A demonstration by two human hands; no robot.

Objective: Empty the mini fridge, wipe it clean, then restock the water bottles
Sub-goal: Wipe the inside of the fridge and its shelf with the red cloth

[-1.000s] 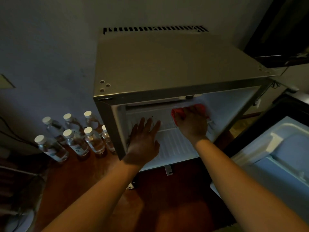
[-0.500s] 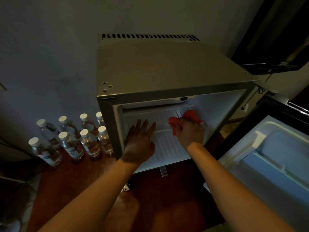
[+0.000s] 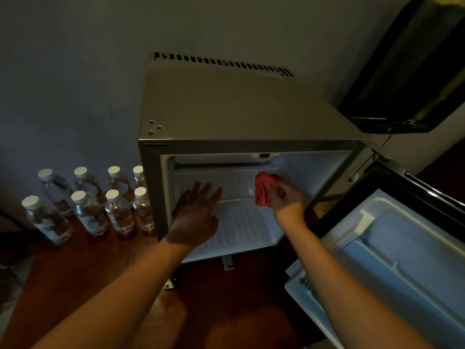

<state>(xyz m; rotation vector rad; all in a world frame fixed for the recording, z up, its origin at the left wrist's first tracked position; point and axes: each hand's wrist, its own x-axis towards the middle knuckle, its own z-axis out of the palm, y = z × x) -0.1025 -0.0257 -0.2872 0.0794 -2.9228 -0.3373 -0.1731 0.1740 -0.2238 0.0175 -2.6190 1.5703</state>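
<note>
silver mini fridge (image 3: 241,107) on floor, door open, emptied | right hand (image 3: 285,200) clutches red cloth (image 3: 263,188), wiping the shelf | left hand (image 3: 196,212) flat, released, bracing | clear plastic water bottles (image 3: 100,205) parked left for restocking

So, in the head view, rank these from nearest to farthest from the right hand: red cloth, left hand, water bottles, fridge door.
1. Red cloth: gripped in the right hand, inside the fridge.
2. Left hand: flat on the shelf, to its left.
3. Fridge door: swung open on the right.
4. Water bottles: on the floor, far left.
</note>
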